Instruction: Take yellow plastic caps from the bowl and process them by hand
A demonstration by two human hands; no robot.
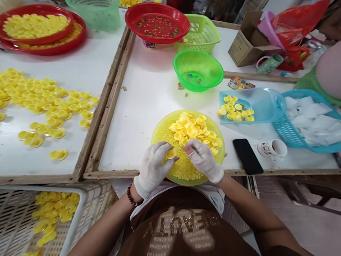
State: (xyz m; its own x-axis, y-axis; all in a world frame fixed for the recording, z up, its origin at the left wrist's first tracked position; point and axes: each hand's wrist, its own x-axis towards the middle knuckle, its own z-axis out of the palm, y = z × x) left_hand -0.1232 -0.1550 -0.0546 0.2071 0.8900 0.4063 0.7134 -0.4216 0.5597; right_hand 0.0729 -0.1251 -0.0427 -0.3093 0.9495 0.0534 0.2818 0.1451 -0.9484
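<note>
Over a yellow basin at the table's front edge, my two hands work close together in white gloves with bare fingertips. My left hand grips a small yellow plastic cup-shaped piece between thumb and fingers. A short way to its right, my right hand is closed in a pinch, and whatever is at its fingertips is too small to make out. Similar yellow cup pieces are heaped at the basin's far side. Tiny yellow bits fill its near part.
Rightward are a blue scoop tray, black phone, mug and blue basket. Behind stand a green bowl and red tray. Cup pieces cover the left table; a crate sits below.
</note>
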